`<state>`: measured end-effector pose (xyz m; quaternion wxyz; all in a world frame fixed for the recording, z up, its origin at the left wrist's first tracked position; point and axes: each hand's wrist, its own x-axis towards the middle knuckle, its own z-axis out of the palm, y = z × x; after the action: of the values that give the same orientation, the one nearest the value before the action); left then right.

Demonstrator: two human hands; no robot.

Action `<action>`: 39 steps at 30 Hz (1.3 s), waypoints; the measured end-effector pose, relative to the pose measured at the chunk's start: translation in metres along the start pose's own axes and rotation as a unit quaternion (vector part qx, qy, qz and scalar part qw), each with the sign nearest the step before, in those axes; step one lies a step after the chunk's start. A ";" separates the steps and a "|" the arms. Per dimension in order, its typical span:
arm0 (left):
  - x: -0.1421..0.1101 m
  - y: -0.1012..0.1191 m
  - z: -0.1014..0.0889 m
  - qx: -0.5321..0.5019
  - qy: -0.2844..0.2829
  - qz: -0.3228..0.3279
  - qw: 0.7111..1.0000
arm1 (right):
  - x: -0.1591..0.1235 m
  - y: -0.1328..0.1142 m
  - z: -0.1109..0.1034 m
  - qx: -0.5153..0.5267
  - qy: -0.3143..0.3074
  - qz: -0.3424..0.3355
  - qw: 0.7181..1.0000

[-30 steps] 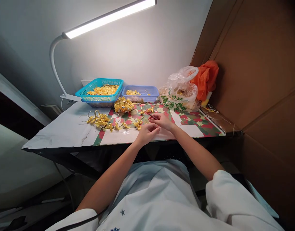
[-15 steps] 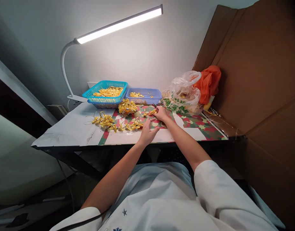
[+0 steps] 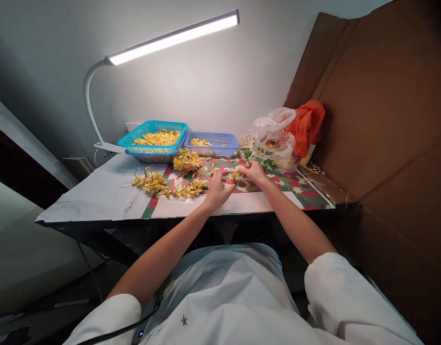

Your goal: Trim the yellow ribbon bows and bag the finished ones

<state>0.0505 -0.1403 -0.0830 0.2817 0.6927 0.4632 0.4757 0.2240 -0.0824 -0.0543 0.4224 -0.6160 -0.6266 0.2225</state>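
My left hand (image 3: pixel 217 192) is at the front middle of the table, fingers curled toward the thumb around one end of a short strand of yellow flowers on gold wire (image 3: pixel 235 176). Opposite it, my right hand (image 3: pixel 255 172) is closed at the strand's other end. A slim dark tool (image 3: pixel 248 161) pokes up from the right fingers; its kind is mostly hidden. Left of my hands lie a yellow flower garland with silvery beads (image 3: pixel 189 188) and a looser wired bunch (image 3: pixel 150 182). Behind them sits a rounded yellow flower cluster (image 3: pixel 186 160).
A turquoise basket (image 3: pixel 125 140) of yellow petals and a lavender basket (image 3: pixel 211 151) stand at the back. A plastic bag (image 3: pixel 269 148), orange cloth (image 3: pixel 308 124) and cardboard wall (image 3: pixel 386 105) bound the right. A lit lamp (image 3: pixel 173 39) hangs above.
My right hand has shifted right and turned, and the dark tool shows less. The left fingers have closed in on the strand, which now spans both hands. The view has moved slightly.
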 end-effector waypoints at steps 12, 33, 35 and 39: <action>0.019 -0.014 0.003 0.022 -0.006 0.066 0.998 | -0.012 -0.003 -0.001 0.176 -0.033 -0.062 0.982; 0.017 -0.003 -0.005 -0.214 0.015 0.095 0.972 | -0.057 -0.038 0.030 0.372 -0.014 -0.065 0.926; 0.018 -0.003 -0.006 -0.236 0.034 0.076 0.968 | -0.056 -0.040 0.033 0.369 -0.029 -0.042 0.928; 0.020 -0.005 -0.009 -0.248 0.080 0.032 0.965 | -0.057 -0.036 0.037 0.381 -0.034 -0.024 0.924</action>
<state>0.0425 -0.1206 -0.0759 0.3914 0.5756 0.3292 0.6381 0.1661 -0.1328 -0.0601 0.6087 -0.3853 -0.5230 0.4555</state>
